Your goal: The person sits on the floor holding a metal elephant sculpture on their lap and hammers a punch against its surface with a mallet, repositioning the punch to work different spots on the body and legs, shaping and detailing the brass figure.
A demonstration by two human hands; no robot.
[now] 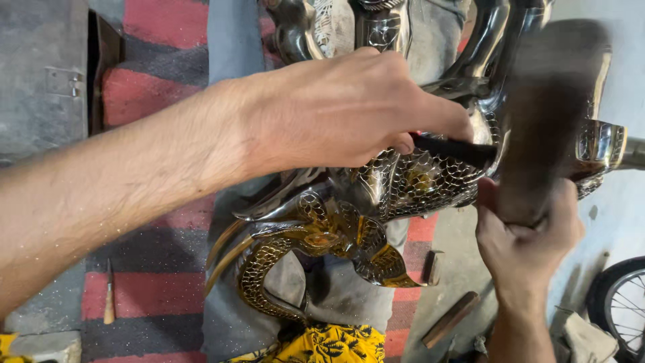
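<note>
Grip, L hand [336, 111]: closed round a thin dark punch [453, 149], thumb and fingers pinching its near end; the tool's long axis runs approx 9-to-3 o'clock, tip toward 3, touching the embossed metal piece [403, 181].
Grip, R hand [527, 235]: fist shut on the handle of a mallet [547, 114], wooden, head motion-blurred, handle axis approx 6-to-12.
Key relation: mallet head sits at 3 o'clock of the L hand, just beside the punch tip end; punch lies between the two hands. R hand nearer the mallet-side of the work, L hand nearer its centre.
Work: metal piece, silver w/ gold tint, scale pattern, curved horn-like parts sweeping to 7 o'clock; rests across person's lap on grey cloth [232, 40].
Surrounds: red/grey striped mat [148, 289]; small wood-handled tool [109, 296] at 8 o'clock; wood block [450, 319] at 5 o'clock; wheel [621, 302] at far 4 o'clock.
</note>
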